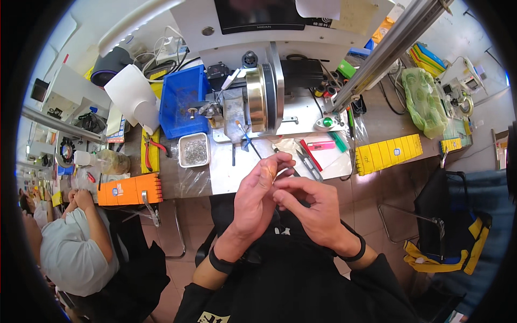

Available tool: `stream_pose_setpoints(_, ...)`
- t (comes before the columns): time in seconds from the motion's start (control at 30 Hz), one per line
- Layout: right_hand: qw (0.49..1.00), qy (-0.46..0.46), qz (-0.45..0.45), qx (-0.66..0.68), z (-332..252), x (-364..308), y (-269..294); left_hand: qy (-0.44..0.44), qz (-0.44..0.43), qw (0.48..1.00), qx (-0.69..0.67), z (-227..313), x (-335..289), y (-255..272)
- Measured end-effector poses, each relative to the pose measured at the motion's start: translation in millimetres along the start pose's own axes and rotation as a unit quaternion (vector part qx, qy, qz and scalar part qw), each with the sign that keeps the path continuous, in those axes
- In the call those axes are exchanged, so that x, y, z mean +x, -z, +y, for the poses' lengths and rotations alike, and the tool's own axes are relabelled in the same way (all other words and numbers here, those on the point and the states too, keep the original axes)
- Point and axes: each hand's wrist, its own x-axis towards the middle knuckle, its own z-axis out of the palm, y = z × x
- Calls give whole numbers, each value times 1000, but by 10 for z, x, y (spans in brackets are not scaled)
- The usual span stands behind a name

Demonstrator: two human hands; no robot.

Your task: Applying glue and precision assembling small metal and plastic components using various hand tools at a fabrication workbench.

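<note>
From afar I see the left hand (257, 196) and right hand (314, 207) meeting, fingers curled nearly closed; any piece (too small for me to tell, long axis included) would sit between their fingertips, neither hand nearer, the sheet (225, 176) beyond.

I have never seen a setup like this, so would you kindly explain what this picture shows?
There is no robot: a fisheye camera on a person's head looks down, so straight edges bend. The bare left hand and right hand meet before the workbench, fingertips close together; anything pinched there is too small to make out. Beyond stands a machine with a brass-coloured wheel. On the bench, left of it, are a blue plastic bin, a white tray of small pieces and red-handled pliers.
</note>
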Motion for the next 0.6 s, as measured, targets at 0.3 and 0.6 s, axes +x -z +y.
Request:
stream_pose_setpoints(0.3, 981, 123, 145, 43, -608, 196, 260, 71, -282, 953, 80, -89, -130, 282)
stream_pose_setpoints(0.6, 818, 502, 281, 20, -2655, 797, 1372, -110, 75, 978, 161, 275, -408, 882)
